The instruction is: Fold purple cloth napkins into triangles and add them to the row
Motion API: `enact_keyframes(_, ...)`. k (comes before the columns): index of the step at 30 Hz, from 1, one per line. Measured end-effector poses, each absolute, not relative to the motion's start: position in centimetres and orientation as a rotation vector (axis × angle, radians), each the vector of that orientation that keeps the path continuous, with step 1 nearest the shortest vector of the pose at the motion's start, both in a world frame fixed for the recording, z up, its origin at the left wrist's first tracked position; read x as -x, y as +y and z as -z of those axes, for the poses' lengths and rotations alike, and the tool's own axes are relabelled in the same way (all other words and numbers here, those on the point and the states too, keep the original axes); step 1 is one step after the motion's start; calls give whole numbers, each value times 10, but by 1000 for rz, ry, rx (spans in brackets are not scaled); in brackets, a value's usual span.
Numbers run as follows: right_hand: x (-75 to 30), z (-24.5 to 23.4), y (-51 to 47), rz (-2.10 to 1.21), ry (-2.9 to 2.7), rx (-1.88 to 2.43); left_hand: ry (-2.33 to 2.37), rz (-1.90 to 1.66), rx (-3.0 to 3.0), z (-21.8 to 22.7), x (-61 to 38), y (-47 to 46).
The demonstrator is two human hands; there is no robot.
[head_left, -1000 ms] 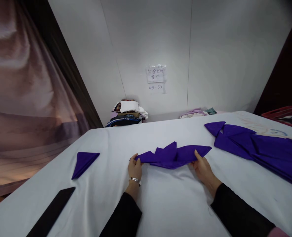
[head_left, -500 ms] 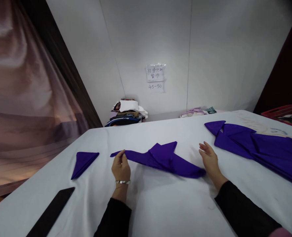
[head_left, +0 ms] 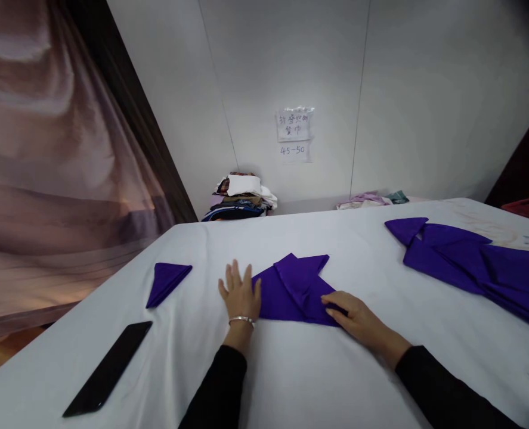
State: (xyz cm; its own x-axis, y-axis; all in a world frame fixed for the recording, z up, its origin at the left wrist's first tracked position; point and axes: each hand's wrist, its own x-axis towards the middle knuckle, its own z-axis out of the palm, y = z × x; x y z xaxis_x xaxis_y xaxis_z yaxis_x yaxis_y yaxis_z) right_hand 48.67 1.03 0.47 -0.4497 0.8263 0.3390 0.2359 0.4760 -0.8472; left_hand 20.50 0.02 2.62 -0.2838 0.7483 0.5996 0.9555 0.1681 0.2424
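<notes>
A folded purple napkin (head_left: 293, 287) lies in a pointed, layered shape on the white tablecloth (head_left: 318, 369) in front of me. My left hand (head_left: 240, 295) rests flat at the napkin's left edge, fingers stretched out and pointing away from me. My right hand (head_left: 352, 317) lies flat on the napkin's lower right corner, fingers pointing left and pressing the cloth down. Neither hand grips anything.
A small folded purple triangle (head_left: 167, 280) lies to the left. A black phone (head_left: 108, 368) sits near the left front edge. Several unfolded purple napkins (head_left: 479, 262) lie at the right. Stacked clothes (head_left: 241, 199) sit by the back wall under a paper sign (head_left: 294, 134).
My left hand let go of the napkin's long left tip, which is now folded in to the middle. Both hands came down flat on the compact napkin. The view shifted slightly left.
</notes>
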Motion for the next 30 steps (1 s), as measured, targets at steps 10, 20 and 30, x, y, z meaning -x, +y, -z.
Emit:
enact_keyframes(10,-482,4,12,-673,-2311,889,-2093,669,2181,-3,-282,-6)
enact_keyframes(20,-472,7,10,-1080,-1915,962,-1828,1159,2276,-10,-282,-9)
enact_keyframes(30,-460,-5,-2,-1897,-1123,819,-1406,1333,2482,-10,-314,-31)
